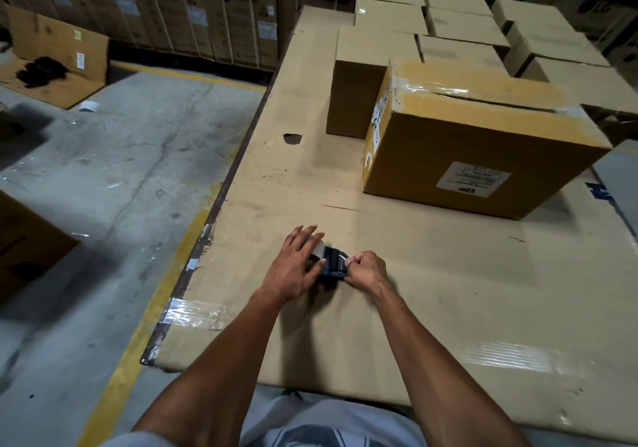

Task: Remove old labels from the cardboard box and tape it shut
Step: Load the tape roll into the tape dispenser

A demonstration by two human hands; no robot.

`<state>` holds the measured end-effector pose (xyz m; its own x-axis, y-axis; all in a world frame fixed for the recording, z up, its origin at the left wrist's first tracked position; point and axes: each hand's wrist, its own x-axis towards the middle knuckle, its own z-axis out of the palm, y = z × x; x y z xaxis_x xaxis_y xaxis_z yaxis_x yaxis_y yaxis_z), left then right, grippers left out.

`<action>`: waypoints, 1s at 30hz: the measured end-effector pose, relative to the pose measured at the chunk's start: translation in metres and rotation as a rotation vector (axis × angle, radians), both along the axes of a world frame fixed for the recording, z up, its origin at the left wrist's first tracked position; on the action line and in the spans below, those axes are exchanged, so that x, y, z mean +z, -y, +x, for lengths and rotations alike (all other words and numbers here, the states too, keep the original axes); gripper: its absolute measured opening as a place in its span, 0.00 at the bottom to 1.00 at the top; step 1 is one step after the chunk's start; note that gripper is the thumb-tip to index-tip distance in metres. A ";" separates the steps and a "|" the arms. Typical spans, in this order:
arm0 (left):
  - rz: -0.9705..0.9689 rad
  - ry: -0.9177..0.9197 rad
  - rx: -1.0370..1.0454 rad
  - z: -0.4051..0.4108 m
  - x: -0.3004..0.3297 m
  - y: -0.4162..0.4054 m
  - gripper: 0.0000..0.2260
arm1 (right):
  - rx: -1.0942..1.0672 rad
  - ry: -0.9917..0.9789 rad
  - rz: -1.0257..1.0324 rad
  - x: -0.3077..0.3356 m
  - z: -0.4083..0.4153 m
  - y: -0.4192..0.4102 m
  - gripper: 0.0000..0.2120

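Observation:
A brown cardboard box (466, 156) stands on the cardboard-covered table (431, 291), ahead and to the right of my hands. It has a white label (473, 179) on its near side, label scraps on its left side and clear tape across its top flaps. Near the table's front, a dark blue tape dispenser (333, 263) with a roll of tape lies on the surface. My left hand (297, 267) rests over the roll. My right hand (367, 270) pinches the tape end at the dispenser's right side.
Several plain closed boxes (459, 28) are stacked behind the task box. Tall appliance cartons (193, 8) line the back wall. The table's left edge (221, 205) drops to a concrete floor with a yellow line. Flattened cardboard (51, 63) lies at far left.

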<state>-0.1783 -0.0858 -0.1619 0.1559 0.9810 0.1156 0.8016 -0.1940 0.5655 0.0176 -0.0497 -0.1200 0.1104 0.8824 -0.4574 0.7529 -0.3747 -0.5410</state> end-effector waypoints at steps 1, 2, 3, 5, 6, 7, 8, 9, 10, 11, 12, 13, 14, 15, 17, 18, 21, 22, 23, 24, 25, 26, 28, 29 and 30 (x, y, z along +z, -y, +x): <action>-0.004 0.022 0.012 -0.001 -0.001 -0.001 0.28 | 0.007 -0.003 0.007 0.001 -0.001 -0.001 0.06; -0.002 0.037 0.027 -0.002 -0.001 -0.002 0.27 | 0.014 -0.001 0.014 0.002 -0.002 -0.002 0.07; 0.007 0.038 0.041 -0.002 -0.001 -0.002 0.27 | 0.010 0.000 0.015 0.003 -0.003 -0.003 0.07; 0.030 0.001 0.078 0.003 0.002 -0.001 0.27 | -0.017 -0.013 0.015 0.005 -0.004 -0.005 0.09; 0.031 -0.028 0.102 0.006 0.005 -0.001 0.28 | -0.026 -0.015 0.018 0.006 -0.004 -0.006 0.10; 0.024 -0.061 0.125 0.011 0.008 -0.001 0.28 | -0.033 -0.008 0.023 0.007 -0.005 -0.006 0.11; 0.006 -0.098 0.143 0.017 0.010 -0.001 0.28 | -0.039 0.004 0.034 0.007 -0.007 -0.007 0.11; -0.018 -0.142 0.156 0.024 0.012 -0.002 0.29 | -0.047 0.016 0.046 0.007 -0.008 -0.006 0.11; -0.046 -0.190 0.167 0.031 0.012 -0.003 0.29 | -0.053 0.025 0.060 0.006 -0.010 -0.006 0.11; -0.074 -0.235 0.179 0.036 0.012 -0.005 0.29 | -0.057 0.022 0.070 0.006 -0.012 -0.005 0.11; -0.094 -0.262 0.194 0.041 0.011 -0.006 0.28 | -0.059 0.011 0.080 0.007 -0.014 -0.005 0.11; -0.107 -0.273 0.210 0.045 0.010 -0.007 0.27 | -0.065 0.000 0.085 0.007 -0.015 -0.005 0.10; -0.117 -0.278 0.221 0.047 0.009 -0.008 0.27 | -0.075 -0.008 0.092 0.008 -0.014 -0.005 0.10; -0.125 -0.286 0.222 0.047 0.009 -0.009 0.27 | -0.086 -0.015 0.093 0.008 -0.013 -0.005 0.10; -0.129 -0.294 0.211 0.045 0.007 -0.010 0.25 | -0.094 -0.014 0.091 0.006 -0.009 -0.004 0.10; -0.124 -0.293 0.208 0.044 0.006 -0.010 0.24 | -0.096 -0.011 0.093 0.004 -0.008 -0.003 0.10; -0.134 -0.308 0.198 0.041 0.008 -0.010 0.27 | -0.091 -0.004 0.108 -0.001 -0.006 0.001 0.11; -0.137 -0.318 0.195 0.041 0.008 -0.009 0.28 | -0.086 0.001 0.119 -0.001 -0.006 0.003 0.11; -0.139 -0.320 0.197 0.040 0.009 -0.009 0.29 | -0.085 0.006 0.132 -0.001 -0.007 0.003 0.10; -0.145 -0.313 0.200 0.039 0.010 -0.009 0.29 | -0.086 0.009 0.144 0.000 -0.007 0.003 0.10; -0.151 -0.301 0.203 0.038 0.011 -0.009 0.30 | -0.087 0.011 0.155 0.000 -0.007 0.003 0.10; -0.150 -0.291 0.206 0.037 0.011 -0.009 0.30 | -0.089 0.011 0.163 0.000 -0.008 0.002 0.10; -0.138 -0.273 0.219 0.036 0.011 -0.008 0.31 | -0.098 0.006 0.166 0.001 -0.009 0.001 0.10; -0.136 -0.259 0.225 0.035 0.011 -0.007 0.31 | -0.106 0.001 0.164 0.002 -0.009 0.001 0.10; -0.133 -0.247 0.230 0.035 0.011 -0.007 0.31 | -0.114 -0.002 0.162 0.002 -0.010 0.000 0.10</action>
